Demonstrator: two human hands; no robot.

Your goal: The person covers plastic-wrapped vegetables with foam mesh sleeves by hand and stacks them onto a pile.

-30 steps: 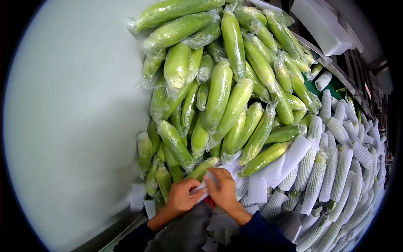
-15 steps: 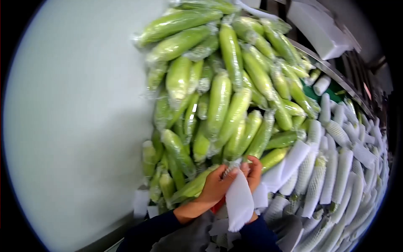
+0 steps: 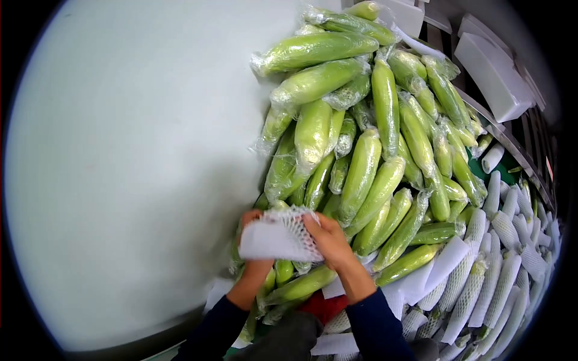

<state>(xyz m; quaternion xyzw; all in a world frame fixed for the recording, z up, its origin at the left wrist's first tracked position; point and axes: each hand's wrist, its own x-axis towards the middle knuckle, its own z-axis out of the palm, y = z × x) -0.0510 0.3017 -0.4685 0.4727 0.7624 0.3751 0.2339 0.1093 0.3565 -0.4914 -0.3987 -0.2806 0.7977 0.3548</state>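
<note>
My right hand pinches the edge of a white foam net sleeve, its mesh spread wide on that side. My left hand grips the sleeve's other end, its fingers partly hidden behind the foam. I cannot tell whether anything is inside the sleeve. Just beyond and below my hands lie film-wrapped ears of corn with green husks, heaped on one another. One wrapped ear lies under my right forearm.
A pale, smooth surface spreads to the left. Many corn ears in white foam sleeves are piled at the right. Flat white sleeves lie between the piles. White foam boxes stand at the back right, behind a metal edge.
Both hands have moved left and up over the corn with the foam sleeve. The sleeve hung down before; now its mesh is stretched sideways between the hands. The view has shifted left.
</note>
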